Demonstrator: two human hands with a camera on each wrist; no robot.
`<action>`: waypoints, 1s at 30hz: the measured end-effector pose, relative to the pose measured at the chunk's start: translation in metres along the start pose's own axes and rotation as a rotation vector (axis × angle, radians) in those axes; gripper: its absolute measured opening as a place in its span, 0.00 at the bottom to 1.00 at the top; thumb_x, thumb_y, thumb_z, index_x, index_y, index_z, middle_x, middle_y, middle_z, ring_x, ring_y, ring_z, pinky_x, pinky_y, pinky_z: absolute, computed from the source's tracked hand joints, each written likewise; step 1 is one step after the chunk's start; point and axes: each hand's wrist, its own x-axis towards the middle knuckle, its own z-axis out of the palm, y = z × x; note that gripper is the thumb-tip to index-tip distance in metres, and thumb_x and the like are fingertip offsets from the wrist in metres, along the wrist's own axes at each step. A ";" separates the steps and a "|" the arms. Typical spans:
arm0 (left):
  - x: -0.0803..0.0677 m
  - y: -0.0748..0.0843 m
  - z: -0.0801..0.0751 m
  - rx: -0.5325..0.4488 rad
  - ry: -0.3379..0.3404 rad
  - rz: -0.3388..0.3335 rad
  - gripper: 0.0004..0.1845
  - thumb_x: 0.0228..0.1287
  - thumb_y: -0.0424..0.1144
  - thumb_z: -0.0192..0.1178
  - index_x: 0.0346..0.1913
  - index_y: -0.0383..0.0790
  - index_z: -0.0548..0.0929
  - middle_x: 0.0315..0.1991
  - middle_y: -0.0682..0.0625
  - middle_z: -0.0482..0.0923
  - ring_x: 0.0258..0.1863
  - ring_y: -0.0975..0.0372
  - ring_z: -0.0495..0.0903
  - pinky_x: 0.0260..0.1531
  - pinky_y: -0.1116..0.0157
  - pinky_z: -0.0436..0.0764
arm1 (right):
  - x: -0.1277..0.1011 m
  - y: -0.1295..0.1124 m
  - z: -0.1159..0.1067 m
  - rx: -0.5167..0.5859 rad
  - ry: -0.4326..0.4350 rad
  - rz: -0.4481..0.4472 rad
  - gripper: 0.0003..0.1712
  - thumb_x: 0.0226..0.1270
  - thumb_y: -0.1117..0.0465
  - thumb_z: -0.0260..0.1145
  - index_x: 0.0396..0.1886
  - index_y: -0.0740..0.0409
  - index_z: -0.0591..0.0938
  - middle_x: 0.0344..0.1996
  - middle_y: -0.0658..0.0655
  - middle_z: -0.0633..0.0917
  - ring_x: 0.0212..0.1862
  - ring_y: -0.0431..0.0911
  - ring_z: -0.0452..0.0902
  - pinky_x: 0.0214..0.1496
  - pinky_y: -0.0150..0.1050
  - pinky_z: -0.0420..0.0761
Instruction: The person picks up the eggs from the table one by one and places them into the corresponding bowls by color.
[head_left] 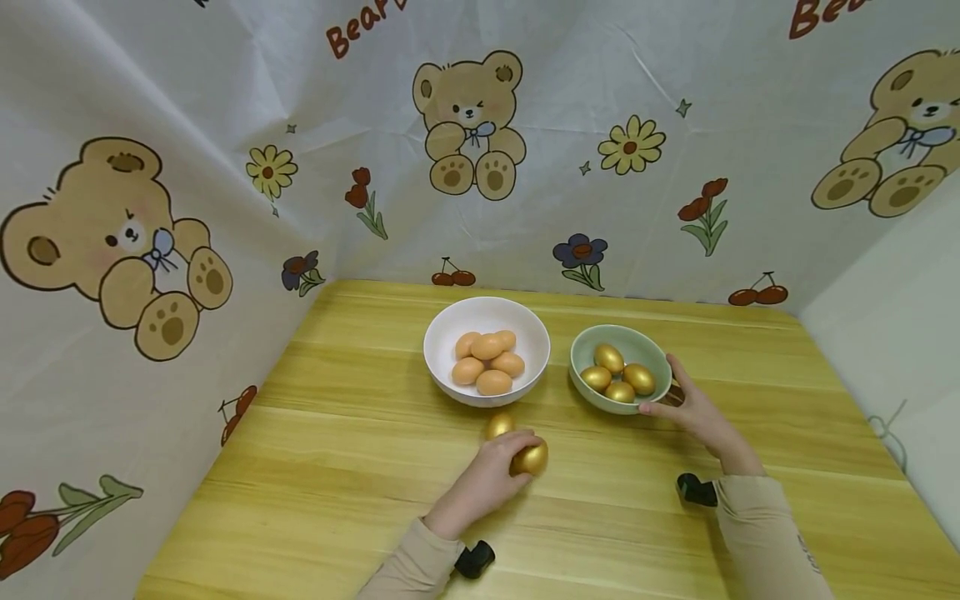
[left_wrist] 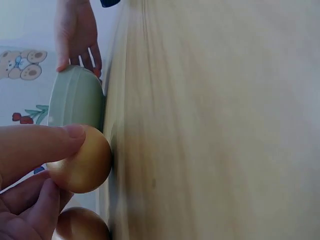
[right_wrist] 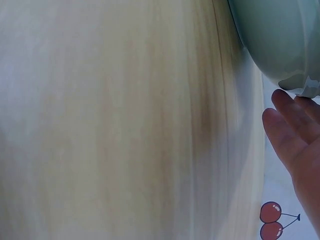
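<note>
My left hand [head_left: 486, 477] pinches a golden egg [head_left: 532, 457] between thumb and fingers, low over the table in front of the white bowl. Just behind it, a second golden egg [head_left: 500, 426] lies on the table, partly hidden by the hand; the left wrist view shows it at the bottom edge. My right hand [head_left: 697, 414] rests against the right side of a green bowl [head_left: 657, 351], thumb near the rim and fingers extended along the outer wall. Several golden eggs [head_left: 638, 379] lie inside that bowl.
A white bowl [head_left: 438, 342] holding several brown eggs [head_left: 494, 382] stands left of the green one. Both are on a wood-grain table [head_left: 337, 433]. A cloth with printed bears [head_left: 480, 242] hangs behind and to the left.
</note>
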 end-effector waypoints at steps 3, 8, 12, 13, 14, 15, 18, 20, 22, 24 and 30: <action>0.001 0.001 0.002 0.031 -0.002 0.037 0.23 0.50 0.27 0.68 0.52 0.39 0.78 0.55 0.47 0.74 0.57 0.59 0.70 0.57 0.66 0.68 | 0.000 0.000 0.000 -0.001 -0.001 0.001 0.59 0.63 0.61 0.65 0.71 0.55 0.27 0.69 0.72 0.39 0.65 0.72 0.42 0.59 0.65 0.56; 0.004 0.004 0.005 0.055 -0.025 0.054 0.24 0.49 0.28 0.69 0.52 0.39 0.78 0.52 0.51 0.75 0.54 0.63 0.71 0.55 0.69 0.69 | -0.001 0.000 0.000 0.002 -0.004 0.014 0.59 0.63 0.61 0.65 0.71 0.54 0.27 0.69 0.72 0.39 0.65 0.72 0.42 0.59 0.65 0.56; 0.006 0.007 0.007 0.049 -0.068 0.022 0.24 0.50 0.28 0.69 0.54 0.38 0.77 0.52 0.51 0.75 0.55 0.63 0.71 0.55 0.69 0.69 | -0.001 0.001 0.000 -0.004 -0.002 0.020 0.60 0.62 0.60 0.66 0.71 0.55 0.27 0.68 0.74 0.39 0.65 0.72 0.43 0.59 0.66 0.56; 0.006 0.008 0.007 0.049 -0.076 0.016 0.25 0.51 0.29 0.68 0.54 0.38 0.77 0.52 0.52 0.75 0.55 0.63 0.71 0.54 0.69 0.69 | -0.001 0.001 0.000 -0.004 -0.001 0.020 0.60 0.62 0.60 0.66 0.71 0.55 0.27 0.68 0.74 0.40 0.65 0.72 0.43 0.59 0.66 0.56; 0.006 0.008 0.008 0.051 -0.082 0.012 0.25 0.51 0.29 0.68 0.54 0.38 0.77 0.52 0.52 0.75 0.54 0.63 0.71 0.54 0.69 0.69 | -0.001 0.001 0.000 -0.004 0.001 0.019 0.60 0.62 0.60 0.66 0.71 0.55 0.28 0.68 0.74 0.40 0.65 0.72 0.43 0.59 0.66 0.56; 0.007 0.009 0.008 0.056 -0.089 0.009 0.25 0.51 0.30 0.68 0.54 0.38 0.76 0.52 0.52 0.75 0.54 0.63 0.71 0.54 0.69 0.69 | -0.002 0.001 0.000 -0.002 0.001 0.019 0.60 0.62 0.60 0.66 0.71 0.55 0.28 0.68 0.74 0.40 0.65 0.72 0.43 0.59 0.66 0.56; 0.008 0.010 0.009 0.066 -0.102 0.007 0.25 0.51 0.30 0.69 0.55 0.38 0.76 0.52 0.52 0.75 0.54 0.64 0.71 0.53 0.69 0.70 | -0.002 0.001 0.000 0.002 0.003 0.020 0.60 0.61 0.61 0.66 0.71 0.55 0.28 0.68 0.74 0.39 0.65 0.72 0.43 0.59 0.66 0.56; 0.009 0.011 0.009 0.071 -0.109 0.006 0.25 0.51 0.31 0.69 0.55 0.38 0.76 0.52 0.51 0.75 0.54 0.64 0.71 0.53 0.69 0.70 | -0.002 0.001 -0.001 0.000 0.004 0.022 0.60 0.61 0.60 0.66 0.71 0.55 0.28 0.68 0.73 0.39 0.65 0.72 0.43 0.59 0.66 0.56; 0.009 0.011 0.010 0.072 -0.113 0.009 0.25 0.52 0.31 0.69 0.55 0.38 0.75 0.53 0.51 0.75 0.54 0.64 0.71 0.53 0.69 0.70 | -0.002 0.000 -0.001 -0.002 0.005 0.025 0.60 0.61 0.60 0.67 0.71 0.56 0.28 0.68 0.73 0.39 0.65 0.72 0.43 0.59 0.66 0.56; 0.009 0.012 0.010 0.072 -0.115 0.010 0.25 0.52 0.31 0.69 0.55 0.39 0.75 0.53 0.51 0.75 0.54 0.64 0.71 0.53 0.69 0.70 | -0.002 -0.001 0.000 -0.008 0.004 0.026 0.60 0.61 0.60 0.66 0.71 0.56 0.28 0.68 0.74 0.40 0.65 0.72 0.43 0.59 0.66 0.56; 0.009 0.014 0.011 0.093 -0.124 0.007 0.25 0.53 0.33 0.68 0.55 0.41 0.74 0.53 0.52 0.74 0.54 0.65 0.70 0.53 0.70 0.69 | -0.002 -0.002 0.000 -0.017 0.006 0.016 0.60 0.61 0.60 0.66 0.72 0.57 0.29 0.68 0.74 0.40 0.65 0.72 0.44 0.58 0.65 0.57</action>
